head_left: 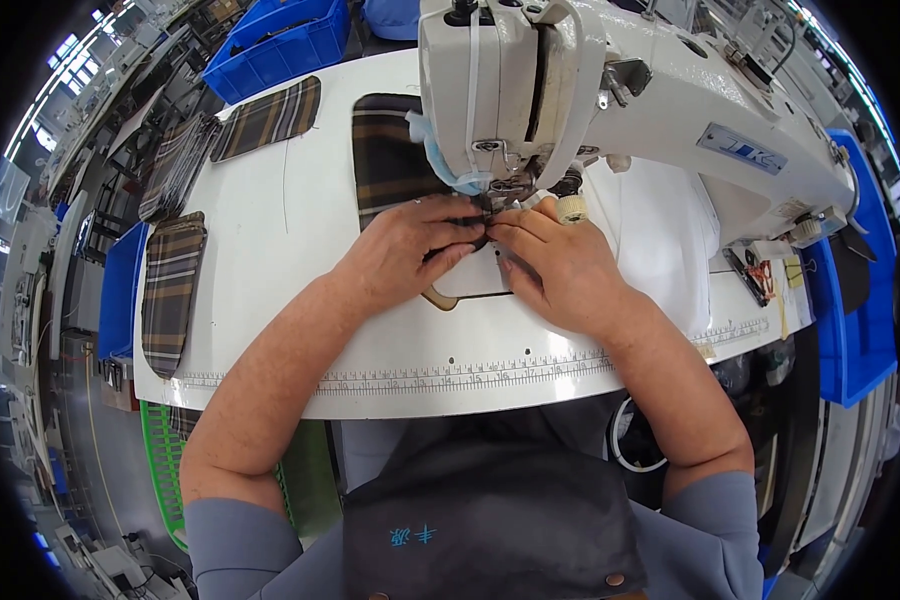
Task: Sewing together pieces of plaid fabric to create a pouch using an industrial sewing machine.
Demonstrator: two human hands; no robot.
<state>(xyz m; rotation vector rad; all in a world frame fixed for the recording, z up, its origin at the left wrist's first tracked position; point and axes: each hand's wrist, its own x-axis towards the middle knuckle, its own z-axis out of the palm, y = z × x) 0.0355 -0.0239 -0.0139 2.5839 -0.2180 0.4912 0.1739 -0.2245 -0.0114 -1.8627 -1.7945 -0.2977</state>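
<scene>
A dark brown plaid fabric piece (395, 150) with rounded corners lies on the white table, running under the head of a white sewing machine (670, 110). Its near edge is bunched at the needle area, where both hands meet. My left hand (398, 255) has its fingers closed on the cloth just left of the presser foot. From the right, my right hand (570, 262) pinches the same edge, its fingertips nearly touching the left ones. The fingers and machine head hide the needle and the exact grip.
Plaid piece stacks (175, 292) lie along the table's left side. Blue bins (275, 58) stand at the far left and right. Orange-handled snips (754, 278) lie at the right. A ruler strip (450, 381) follows the front edge, and a green basket (162, 465) sits below left.
</scene>
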